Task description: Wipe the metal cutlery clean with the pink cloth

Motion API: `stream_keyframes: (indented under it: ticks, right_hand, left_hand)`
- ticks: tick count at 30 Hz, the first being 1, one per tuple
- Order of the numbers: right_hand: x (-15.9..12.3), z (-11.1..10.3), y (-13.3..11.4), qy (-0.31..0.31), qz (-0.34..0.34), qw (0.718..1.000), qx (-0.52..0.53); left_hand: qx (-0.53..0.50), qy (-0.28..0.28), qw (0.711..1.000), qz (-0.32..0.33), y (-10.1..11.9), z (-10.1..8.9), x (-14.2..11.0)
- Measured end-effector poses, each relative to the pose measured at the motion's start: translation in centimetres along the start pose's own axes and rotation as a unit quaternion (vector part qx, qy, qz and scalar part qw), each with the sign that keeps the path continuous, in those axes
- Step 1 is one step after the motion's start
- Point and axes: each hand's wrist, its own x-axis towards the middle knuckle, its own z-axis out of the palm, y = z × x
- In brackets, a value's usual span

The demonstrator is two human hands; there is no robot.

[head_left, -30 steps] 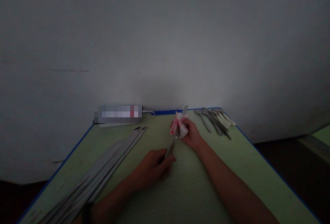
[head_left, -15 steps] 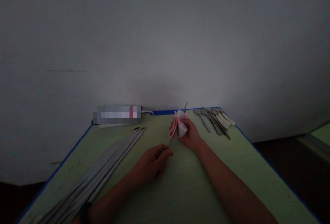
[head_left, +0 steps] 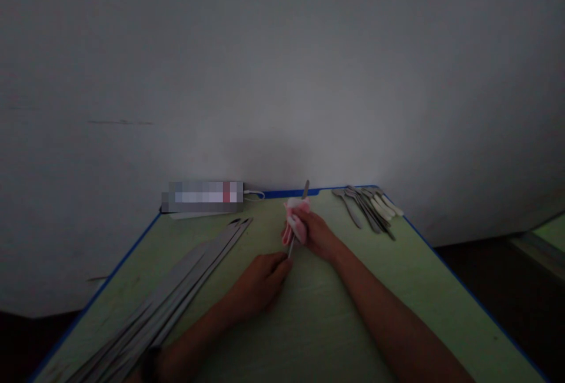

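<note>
Over the middle of the table, my left hand (head_left: 262, 282) is closed on the near end of a slim metal piece of cutlery (head_left: 305, 190). Its flat, narrow far end sticks out past a folded pink-and-white cloth (head_left: 296, 227); whether this end is a blade or a handle is unclear. My right hand (head_left: 318, 235) is closed round the cloth, which wraps the middle of the metal piece. Fingers of the right hand are partly hidden by the cloth. The piece slants away from me, its cloth-covered part out of sight.
Long grey flat strips (head_left: 189, 277) lie in a bundle at the left of the green table (head_left: 326, 324). Several metal cutlery pieces (head_left: 364, 209), some cream-handled (head_left: 380, 205), lie at the back right. A blurred-out box-shaped thing (head_left: 203, 197) with a white cable (head_left: 255, 195) stands by the wall.
My right hand and the cloth have moved left and slightly nearer to me along the metal piece. More of its far end shows, now turned flat side on. My left hand has barely shifted.
</note>
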Motion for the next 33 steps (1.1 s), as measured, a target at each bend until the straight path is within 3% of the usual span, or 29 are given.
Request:
stream_keyframes:
  ticks: [4, 10, 17, 21, 25, 29, 33]
  right_hand:
    - [0.8, -0.6, 0.3, 0.054, -0.032, 0.997, 0.034]
    - [1.7, -1.4, -0.1, 0.143, -0.077, 0.975, 0.153]
    - [1.5, -3.2, -1.3, 0.198, -0.121, 0.943, 0.240]
    - [1.4, -4.0, -1.4, 0.207, -0.129, 0.941, 0.236]
    - [1.4, -3.6, -1.2, 0.180, -0.128, 0.954, 0.201]
    - [0.9, -2.8, -1.0, 0.085, -0.083, 0.987, 0.110]
    - [0.1, -2.3, -1.1, 0.000, -0.044, 0.999, 0.018]
  left_hand:
    - [0.023, -0.016, 1.000, 0.010, 0.4, -0.2, -0.2]
    - [0.106, 0.005, 0.994, 0.039, 0.9, -0.4, -0.5]
    - [0.214, 0.006, 0.972, 0.097, 0.6, 0.3, -1.3]
    - [0.200, -0.004, 0.975, 0.092, 0.4, 0.4, -1.3]
    - [0.107, -0.007, 0.991, 0.074, -0.4, 0.0, -0.7]
    - [0.059, 0.007, 0.995, 0.075, -0.7, -0.3, -0.3]
    - [-0.041, -0.011, 0.999, 0.012, -0.5, -0.1, -0.4]
